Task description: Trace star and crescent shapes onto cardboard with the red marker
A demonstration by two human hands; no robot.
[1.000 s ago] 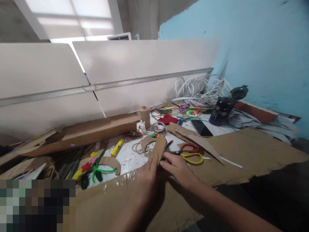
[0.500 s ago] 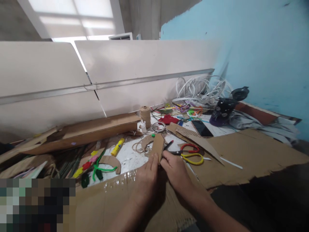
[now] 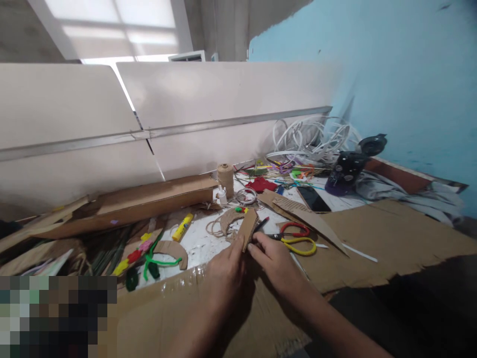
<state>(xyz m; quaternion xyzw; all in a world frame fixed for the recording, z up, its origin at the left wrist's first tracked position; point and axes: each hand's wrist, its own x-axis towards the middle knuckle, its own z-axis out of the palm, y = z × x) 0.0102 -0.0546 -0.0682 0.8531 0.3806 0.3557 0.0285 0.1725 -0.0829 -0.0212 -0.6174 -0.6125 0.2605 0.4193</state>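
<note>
A narrow brown cardboard piece [image 3: 249,224] with a cut, angled far end is held up between my hands. My left hand [image 3: 227,263] grips its left side, thumb and fingers closed near the lower end. At the lower right edge my right hand [image 3: 270,256] pinches the same piece, with its fingertips partly hidden. A dark pen with a red tip [image 3: 262,223] sticks out just beyond my right fingers; whether the hand touches it I cannot tell. Scissors with one red and one yellow handle [image 3: 298,238] lie right of my right hand, their blades partly covered.
Behind my hands are a curved cardboard piece [image 3: 228,219], a twine spool [image 3: 225,180] and a small white bottle [image 3: 222,195]. A yellow glue stick [image 3: 182,227] lies left. Rightward are a phone [image 3: 313,199], a large cardboard sheet [image 3: 395,238] and a dark jar [image 3: 345,171].
The cardboard piece has tilted, its far end shifting slightly right, and more of the small coloured flowers behind it shows. My right hand has moved a little on its lower edge.
</note>
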